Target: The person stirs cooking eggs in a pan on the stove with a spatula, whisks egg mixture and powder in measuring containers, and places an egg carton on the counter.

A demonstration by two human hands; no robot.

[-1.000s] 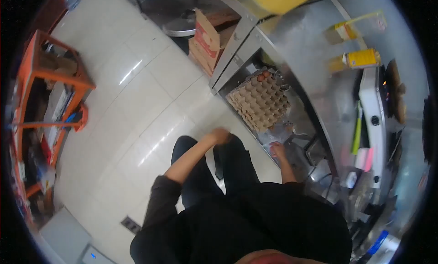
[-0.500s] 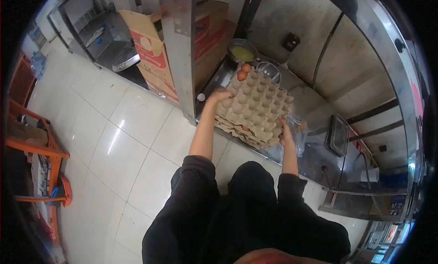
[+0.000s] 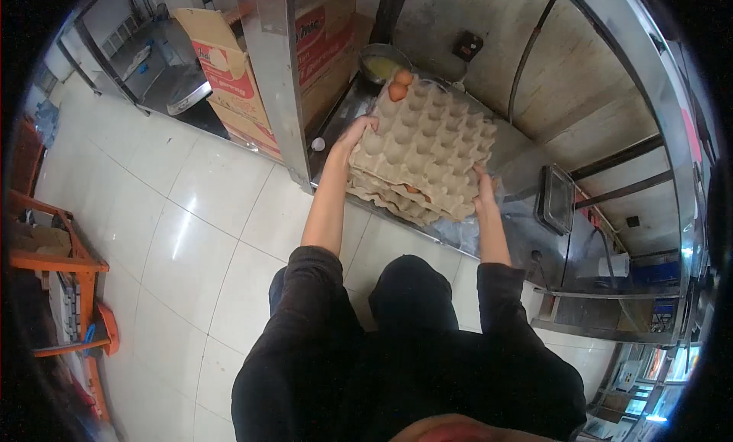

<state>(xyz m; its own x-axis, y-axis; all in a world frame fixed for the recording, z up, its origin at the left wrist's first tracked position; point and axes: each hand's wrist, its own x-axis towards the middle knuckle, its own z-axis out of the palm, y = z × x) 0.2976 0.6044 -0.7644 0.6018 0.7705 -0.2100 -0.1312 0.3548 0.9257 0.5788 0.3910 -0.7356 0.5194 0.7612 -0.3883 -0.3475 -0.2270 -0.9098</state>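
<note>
A grey cardboard egg tray is held between my two hands, tilted above further stacked egg trays. My left hand grips its left edge, and my right hand grips the right edge; the fingertips underneath are hidden. Two brown eggs sit in the tray's far left corner, while its other visible cups hold nothing. Through the gap below, part of a brown egg shows among the lower trays. What looks like a white eggshell lies left of my left hand.
Behind the trays stands a metal bowl with yellowish liquid. Clear plastic lies at the front of the metal counter. A lidded container is at right. A steel post and cardboard boxes stand left.
The held egg tray has been raised off the trays below, opening a gap where an egg shows. It now covers most of the clear bowl behind. The view has shifted slightly.
</note>
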